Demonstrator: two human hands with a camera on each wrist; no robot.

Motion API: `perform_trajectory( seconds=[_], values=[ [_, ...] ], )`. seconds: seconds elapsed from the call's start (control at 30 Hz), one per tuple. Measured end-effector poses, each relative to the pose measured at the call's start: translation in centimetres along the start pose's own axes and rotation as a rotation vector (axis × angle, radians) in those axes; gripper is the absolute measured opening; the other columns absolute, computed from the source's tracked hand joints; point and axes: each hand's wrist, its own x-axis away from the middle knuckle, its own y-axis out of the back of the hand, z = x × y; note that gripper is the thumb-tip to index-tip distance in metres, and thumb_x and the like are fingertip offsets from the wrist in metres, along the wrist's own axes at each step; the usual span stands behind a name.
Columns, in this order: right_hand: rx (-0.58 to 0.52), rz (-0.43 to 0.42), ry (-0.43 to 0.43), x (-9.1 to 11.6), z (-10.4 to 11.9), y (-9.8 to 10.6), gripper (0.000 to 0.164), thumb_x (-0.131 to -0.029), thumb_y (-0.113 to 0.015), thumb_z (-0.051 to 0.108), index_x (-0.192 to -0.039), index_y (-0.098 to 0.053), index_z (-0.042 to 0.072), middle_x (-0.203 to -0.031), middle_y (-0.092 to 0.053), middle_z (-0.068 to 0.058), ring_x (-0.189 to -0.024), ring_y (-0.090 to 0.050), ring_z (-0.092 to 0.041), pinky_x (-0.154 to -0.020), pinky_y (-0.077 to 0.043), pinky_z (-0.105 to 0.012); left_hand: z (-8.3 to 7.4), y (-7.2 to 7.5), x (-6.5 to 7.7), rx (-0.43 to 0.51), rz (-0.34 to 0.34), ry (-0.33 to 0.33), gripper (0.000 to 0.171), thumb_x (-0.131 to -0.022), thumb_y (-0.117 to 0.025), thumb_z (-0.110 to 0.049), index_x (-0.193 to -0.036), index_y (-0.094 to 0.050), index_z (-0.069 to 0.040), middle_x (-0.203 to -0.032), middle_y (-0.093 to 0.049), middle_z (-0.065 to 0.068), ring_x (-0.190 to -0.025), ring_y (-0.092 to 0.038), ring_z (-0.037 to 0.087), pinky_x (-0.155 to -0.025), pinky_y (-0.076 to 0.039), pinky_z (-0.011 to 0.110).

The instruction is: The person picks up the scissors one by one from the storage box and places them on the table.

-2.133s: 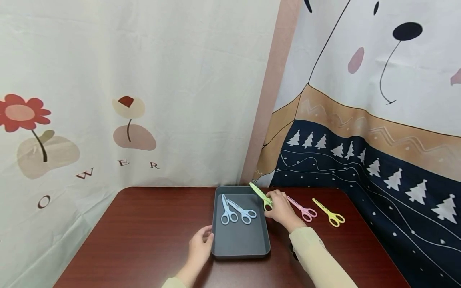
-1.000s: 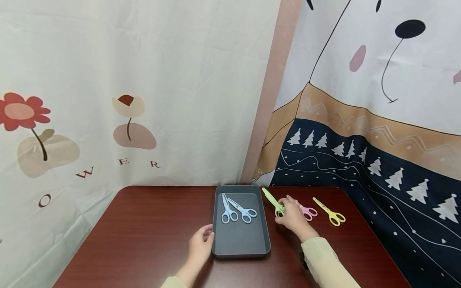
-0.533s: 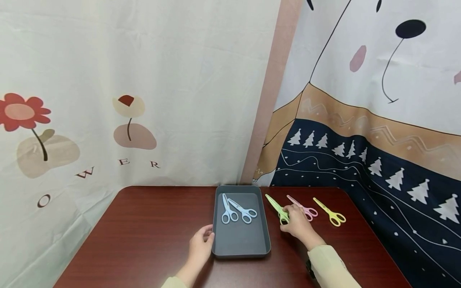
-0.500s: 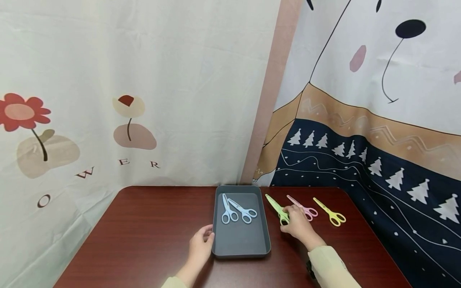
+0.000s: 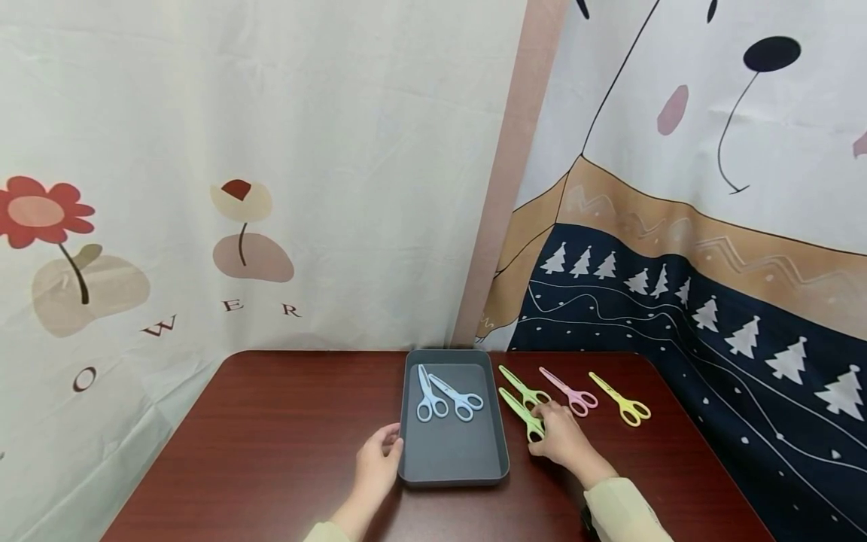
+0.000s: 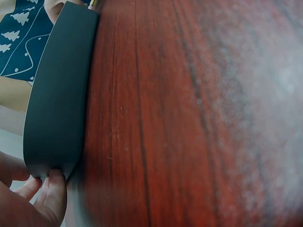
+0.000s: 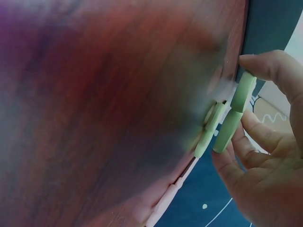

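My right hand pinches a pair of green scissors by the handles, blades pointing back-left toward the grey tray. In the right wrist view thumb and fingers close on the edges of the green handles. A second pair of green scissors lies on the table just behind, partly covered by the fingertips. Beside the tray's left wall is my left hand, its fingertips touching the outer side. The left wrist view shows those fingers against the tray wall. Two pairs of light blue scissors lie inside the tray.
Pink scissors and yellow scissors lie on the table to the right of the green ones. The dark red wooden table ends at the back against a printed curtain.
My right hand has moved from the tray's right edge to the right and toward me. One green pair now shows on the table, apart from the held pair. My left hand stays at the tray.
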Motion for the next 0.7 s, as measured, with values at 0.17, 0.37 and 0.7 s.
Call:
perform_trajectory(
  seconds=[0.17, 0.37, 0.7],
  values=[
    [0.007, -0.025, 0.033, 0.7, -0.1, -0.1, 0.05, -0.054, -0.083, 0.014, -0.098, -0.064, 0.002, -0.1, -0.059, -0.011, -0.092, -0.051, -0.029, -0.074, -0.047, -0.038, 0.0, 0.0, 0.0, -0.005, -0.003, 0.005, 0.026, -0.088, -0.061, -0.004, -0.114, -0.064, 0.0, -0.097, -0.067, 0.015, -0.086, -0.067, 0.026, -0.071, -0.057, 0.034],
    [0.007, -0.001, 0.034, 1.3, -0.3, -0.2, 0.048, -0.055, -0.085, 0.014, -0.097, -0.064, 0.003, -0.099, -0.059, -0.011, -0.094, -0.052, -0.031, -0.077, -0.048, -0.042, 0.1, 0.0, 0.0, 0.003, 0.003, 0.006, 0.026, -0.089, -0.061, -0.004, -0.114, -0.063, 0.001, -0.097, -0.067, 0.015, -0.086, -0.067, 0.027, -0.071, -0.057, 0.034],
    [0.01, 0.039, -0.012, 1.9, -0.7, 0.2, 0.051, -0.054, -0.086, 0.016, -0.098, -0.064, 0.006, -0.097, -0.059, -0.007, -0.097, -0.052, -0.03, -0.081, -0.047, -0.042, 0.1, 0.0, -0.1, 0.007, 0.002, -0.004, 0.025, -0.088, -0.061, -0.003, -0.113, -0.063, 0.001, -0.096, -0.067, 0.015, -0.086, -0.067, 0.026, -0.071, -0.057, 0.033]
  ],
)
